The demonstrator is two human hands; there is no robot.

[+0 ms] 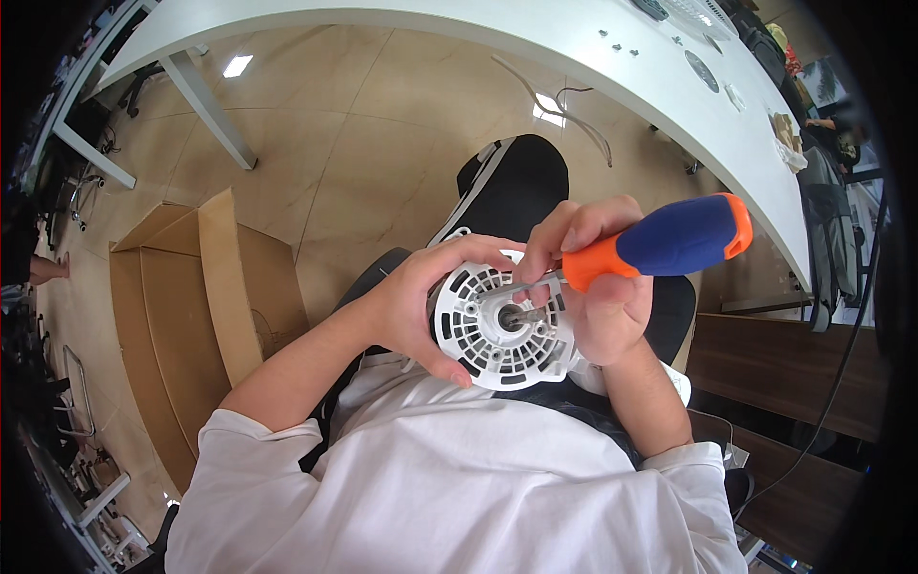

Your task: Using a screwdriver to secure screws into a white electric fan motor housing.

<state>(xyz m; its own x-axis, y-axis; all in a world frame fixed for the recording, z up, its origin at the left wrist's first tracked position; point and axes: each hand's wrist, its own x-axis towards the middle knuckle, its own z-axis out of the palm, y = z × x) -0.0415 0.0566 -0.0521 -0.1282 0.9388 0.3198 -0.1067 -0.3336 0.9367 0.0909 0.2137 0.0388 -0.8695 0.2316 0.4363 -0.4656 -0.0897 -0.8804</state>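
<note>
White round motor housing (496, 337) is up in front of the torso, above the lap, slotted face toward the camera, metal spindle (528, 317) poking out of the centre. Left hand (406, 298) has it by the left side: fingers spread in a wide C, fingertips over the top edge, thumb at the bottom edge. Right hand (612, 320) has a screwdriver (677, 239), fingers curled closely around the orange collar and the start of the blade. Blade runs left across the face, tip just up-left of the hub; can't tell if it's seated in a screw.

Surroundings: white shirt (459, 478) and black trousers right behind the work. Floor (330, 81) is glossy tan tile, with a loose cable (583, 129) on it. Open cardboard box (177, 316) at left. White table (459, 11) arcs across the top and down the right. Brown wooden cabinet (775, 368) at lower right.

Counts: one housing, one screwdriver, one box; four small grey parts (617, 47) and one grey oval grille (701, 71) visible on the table.

Markings: screwdriver handle is plain blue and orange as far as I can see; anything finer is too small to read.
</note>
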